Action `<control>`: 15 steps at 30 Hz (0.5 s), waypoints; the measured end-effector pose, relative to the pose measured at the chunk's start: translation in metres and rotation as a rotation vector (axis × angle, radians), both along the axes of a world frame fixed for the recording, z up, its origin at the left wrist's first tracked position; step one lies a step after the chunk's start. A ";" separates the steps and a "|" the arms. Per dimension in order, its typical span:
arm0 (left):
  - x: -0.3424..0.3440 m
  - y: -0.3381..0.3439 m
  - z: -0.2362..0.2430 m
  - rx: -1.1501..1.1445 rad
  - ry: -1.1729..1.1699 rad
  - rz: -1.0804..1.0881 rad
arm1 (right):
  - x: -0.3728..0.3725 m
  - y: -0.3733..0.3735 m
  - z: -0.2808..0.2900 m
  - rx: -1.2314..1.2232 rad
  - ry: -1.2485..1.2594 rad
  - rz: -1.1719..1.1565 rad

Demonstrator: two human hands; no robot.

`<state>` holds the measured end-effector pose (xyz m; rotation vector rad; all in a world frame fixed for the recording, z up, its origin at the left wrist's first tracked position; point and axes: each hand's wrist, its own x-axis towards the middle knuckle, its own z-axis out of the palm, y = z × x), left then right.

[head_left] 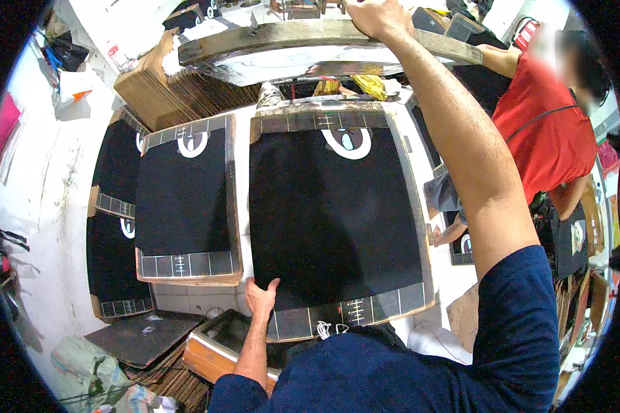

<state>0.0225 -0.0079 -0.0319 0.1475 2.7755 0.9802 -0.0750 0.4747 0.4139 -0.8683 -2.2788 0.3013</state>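
Board [324,313]: dark, marked with pale grid lines along its near strip, lying flat right before me
Black cloth [324,227]: spread over the middle of that board, leaving the near strip bare
Person in red shirt [548,138]: to my right, one arm reaching the right end of the frame
Neighbouring board [193,265]: just left of mine, dressed in a similar black cloth
Wooden frame [289,33]: held beyond the board's far edge, a shiny sheet showing beneath its bar
Cardboard stack [151,79]: behind the neighbouring board
Wooden box [217,354]: beside my left forearm
Right hand [380,19]: bent over the frame's bar, holding it; I cannot tell how tightly, its fingertips being cut off
Print [348,142]: white ring near the cloth's far edge
Left hand [261,294]: half open, thumb apart, at the cloth's near left corner; I cannot tell if it pinches anything
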 end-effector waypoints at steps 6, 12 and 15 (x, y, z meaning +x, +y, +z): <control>-0.017 0.010 0.001 -0.038 0.046 -0.013 | -0.016 0.015 0.006 0.045 0.062 -0.001; -0.024 0.019 -0.006 -0.152 -0.154 0.144 | -0.025 0.022 0.016 0.035 0.035 -0.027; -0.023 0.016 -0.018 -0.100 -0.077 0.114 | -0.026 0.024 0.016 -0.013 0.058 -0.024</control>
